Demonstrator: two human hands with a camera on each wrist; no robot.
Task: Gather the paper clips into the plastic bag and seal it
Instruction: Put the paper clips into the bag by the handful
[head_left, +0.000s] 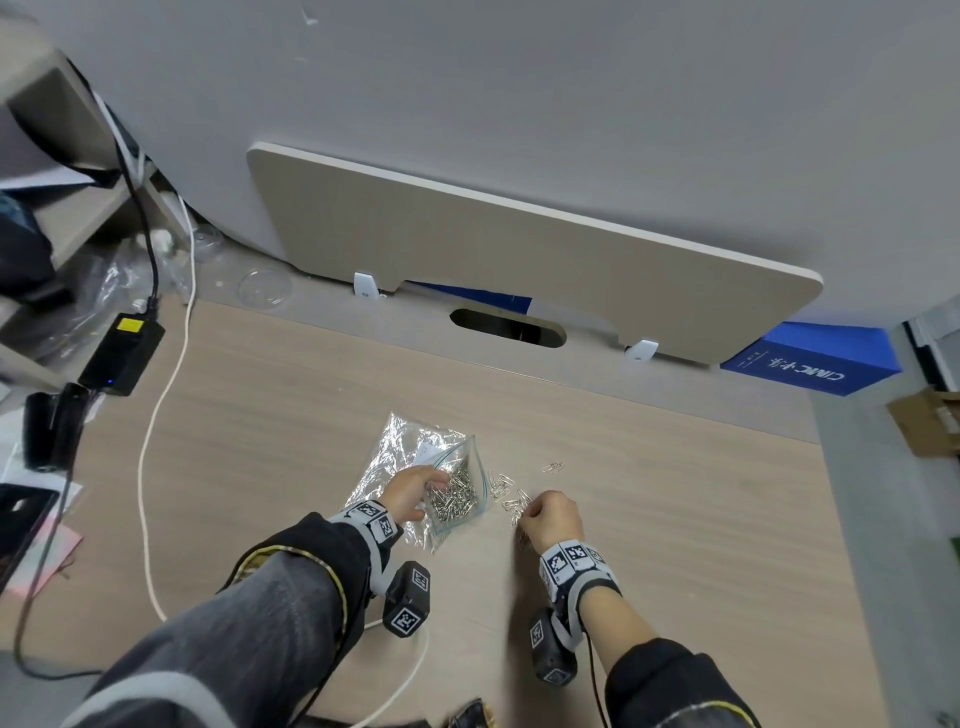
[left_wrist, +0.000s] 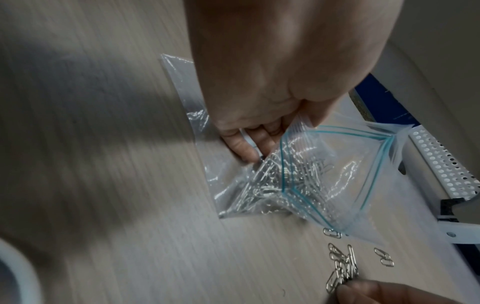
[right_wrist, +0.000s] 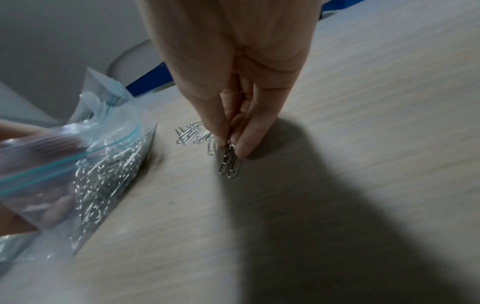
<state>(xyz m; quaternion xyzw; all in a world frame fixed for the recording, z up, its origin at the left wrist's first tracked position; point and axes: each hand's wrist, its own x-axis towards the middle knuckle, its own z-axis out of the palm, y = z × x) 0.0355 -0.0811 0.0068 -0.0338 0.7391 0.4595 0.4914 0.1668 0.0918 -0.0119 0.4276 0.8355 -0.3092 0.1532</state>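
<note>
head: my left hand (head_left: 413, 491) grips bag (head_left: 457, 493) mouth open on desk (head_left: 675, 519) | left wrist: keep rim lifted | right wrist: right hand (right_wrist: 231, 86) pinches clips (right_wrist: 230, 164); lift together, drop deep inside; loose ones beside bag

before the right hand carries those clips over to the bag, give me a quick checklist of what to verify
1. Plastic bag mouth open: ok, teal zip strips spread apart.
2. Left hand holds the mouth: ok.
3. Right hand fingers pinch paper clips: ok.
4. Grip firm enough for the lift: cannot tell.
5. All loose clips gathered: not ok, several lie on the desk.
6. Bag sealed: not ok.
</note>
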